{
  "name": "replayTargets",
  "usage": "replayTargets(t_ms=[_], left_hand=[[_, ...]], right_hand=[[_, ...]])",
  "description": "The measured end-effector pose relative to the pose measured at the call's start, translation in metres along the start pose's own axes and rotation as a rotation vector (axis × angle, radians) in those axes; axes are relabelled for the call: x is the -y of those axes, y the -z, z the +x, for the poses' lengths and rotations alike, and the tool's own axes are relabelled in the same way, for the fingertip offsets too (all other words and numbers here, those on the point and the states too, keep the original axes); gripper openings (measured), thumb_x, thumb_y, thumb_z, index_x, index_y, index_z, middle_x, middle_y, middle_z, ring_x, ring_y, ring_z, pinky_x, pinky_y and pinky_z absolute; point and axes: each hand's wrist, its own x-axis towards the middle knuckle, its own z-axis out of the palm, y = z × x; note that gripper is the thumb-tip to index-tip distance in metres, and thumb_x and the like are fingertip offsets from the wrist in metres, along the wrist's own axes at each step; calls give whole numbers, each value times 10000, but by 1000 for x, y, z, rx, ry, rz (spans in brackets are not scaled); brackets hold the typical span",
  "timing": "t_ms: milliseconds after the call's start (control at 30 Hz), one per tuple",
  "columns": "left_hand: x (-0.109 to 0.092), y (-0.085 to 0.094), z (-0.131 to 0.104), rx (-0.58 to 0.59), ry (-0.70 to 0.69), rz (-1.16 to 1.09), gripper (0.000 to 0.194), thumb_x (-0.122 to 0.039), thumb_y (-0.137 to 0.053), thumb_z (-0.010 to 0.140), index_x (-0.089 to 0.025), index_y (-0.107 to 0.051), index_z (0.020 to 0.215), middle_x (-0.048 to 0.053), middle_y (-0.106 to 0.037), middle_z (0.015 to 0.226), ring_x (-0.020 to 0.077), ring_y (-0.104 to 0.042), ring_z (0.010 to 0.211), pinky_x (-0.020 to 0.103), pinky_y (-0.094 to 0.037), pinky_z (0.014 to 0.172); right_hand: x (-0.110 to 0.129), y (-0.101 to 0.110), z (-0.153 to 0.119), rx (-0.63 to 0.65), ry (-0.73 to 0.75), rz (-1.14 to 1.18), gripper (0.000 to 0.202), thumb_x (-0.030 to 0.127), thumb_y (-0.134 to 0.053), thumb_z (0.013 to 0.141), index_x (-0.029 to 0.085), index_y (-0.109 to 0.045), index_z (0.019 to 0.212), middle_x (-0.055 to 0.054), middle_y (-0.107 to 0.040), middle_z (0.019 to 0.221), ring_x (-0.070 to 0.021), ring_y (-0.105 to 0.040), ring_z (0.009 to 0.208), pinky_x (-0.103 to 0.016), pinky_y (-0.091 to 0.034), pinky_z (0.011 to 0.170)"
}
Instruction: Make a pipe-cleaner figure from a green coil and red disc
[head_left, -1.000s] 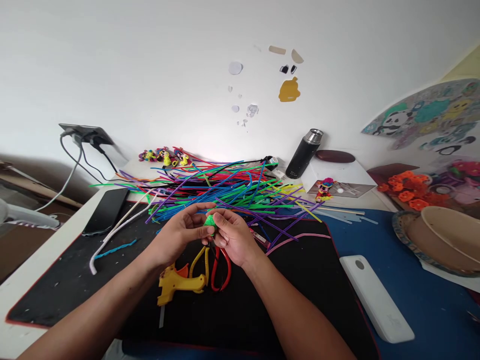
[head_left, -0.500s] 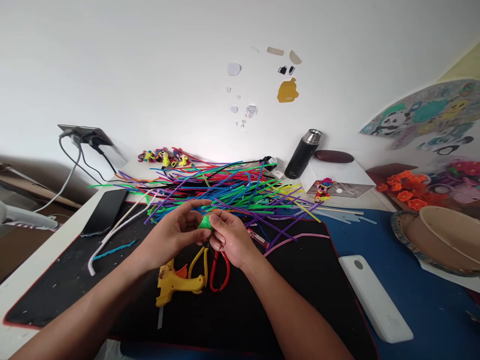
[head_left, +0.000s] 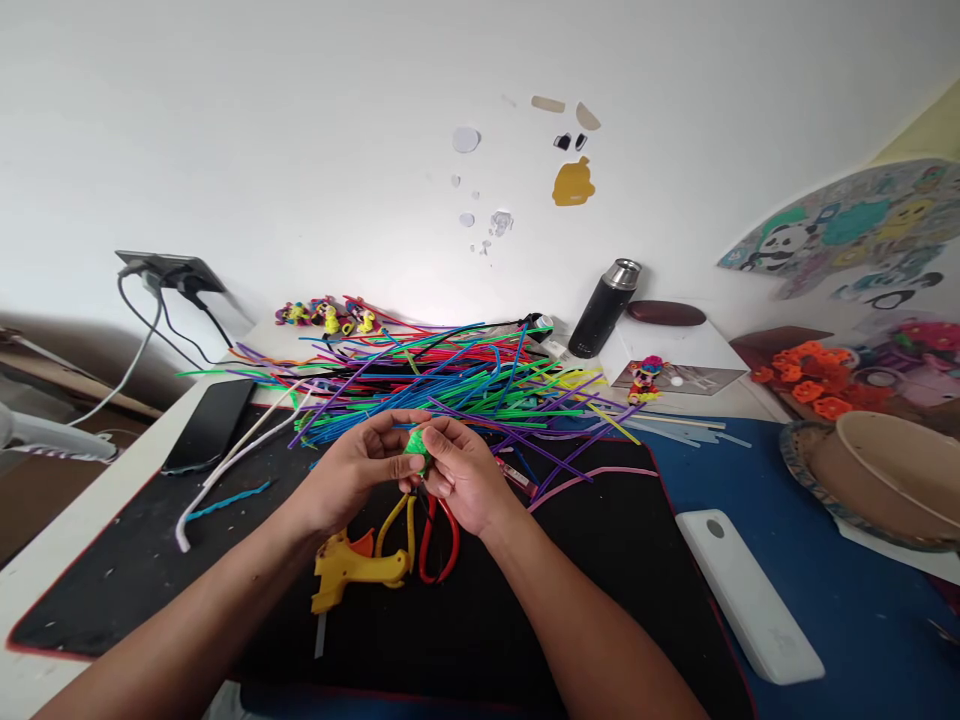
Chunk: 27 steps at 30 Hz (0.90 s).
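Observation:
A small green fuzzy piece (head_left: 418, 446) is pinched between both hands above the black mat (head_left: 525, 620). My left hand (head_left: 367, 468) has its thumb and fingers closed on the piece's left side. From the right, my right hand (head_left: 463, 475) grips it with thumb and curled fingers. Just below the hands lie pliers with one yellow handle and one red handle (head_left: 450, 560), their jaws hidden. A yellow glue gun (head_left: 360, 568) rests beside them on the left. Behind the hands spreads a heap of coloured pipe cleaners (head_left: 450, 375).
A black phone (head_left: 210, 425) and a twisted blue strand (head_left: 229, 499) lie at the left. A black flask (head_left: 606, 308) stands at the back beside a white box (head_left: 705, 345). A white power bank (head_left: 750, 597) and a round bowl (head_left: 900, 480) are at the right.
My left fingers have closed in around the green piece, which has shifted slightly right and now shows more upright. My right hand has barely moved.

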Motion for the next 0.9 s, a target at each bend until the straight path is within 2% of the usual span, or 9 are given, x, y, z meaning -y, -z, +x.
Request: replayTargets(t_ms=[367, 600, 767, 900], left_hand=[[7, -3, 0, -12, -18, -75, 580, -265, -1049, 687, -159, -772, 1186, 49, -813, 877, 142, -717, 659, 219, -559, 595], [0, -3, -5, 33, -57, 77, 515, -334, -971, 820, -190, -739, 1256, 83, -836, 990, 203, -778, 809, 284, -615, 731], [-5, -1, -9, 35, -63, 133, 471, -407, -931, 857, -179, -749, 1226, 121, -831, 1067, 245, -782, 875, 332, -623, 756], [-8, 0, -10, -5, -117, 190, 485, -423, -935, 841, -178, -758, 1221, 94, -819, 987, 229, -759, 837, 329, -617, 738]], right_hand=[[1, 2, 0, 4, 15, -39, 477, 532, -997, 723, 200, -671, 827, 124, -463, 488, -33, -277, 381, -187, -201, 388], [5, 0, -1, 1, 12, -52, 478, 550, -994, 714, 200, -686, 820, 129, -431, 445, -47, -302, 372, -200, -217, 400], [6, -2, -2, -5, 28, -80, 479, 558, -992, 711, 205, -692, 830, 129, -429, 457, -53, -303, 379, -207, -221, 401], [5, -4, -3, -8, 5, -72, 510, 607, -960, 744, 203, -661, 829, 127, -419, 493, -56, -332, 399, -206, -231, 407]])
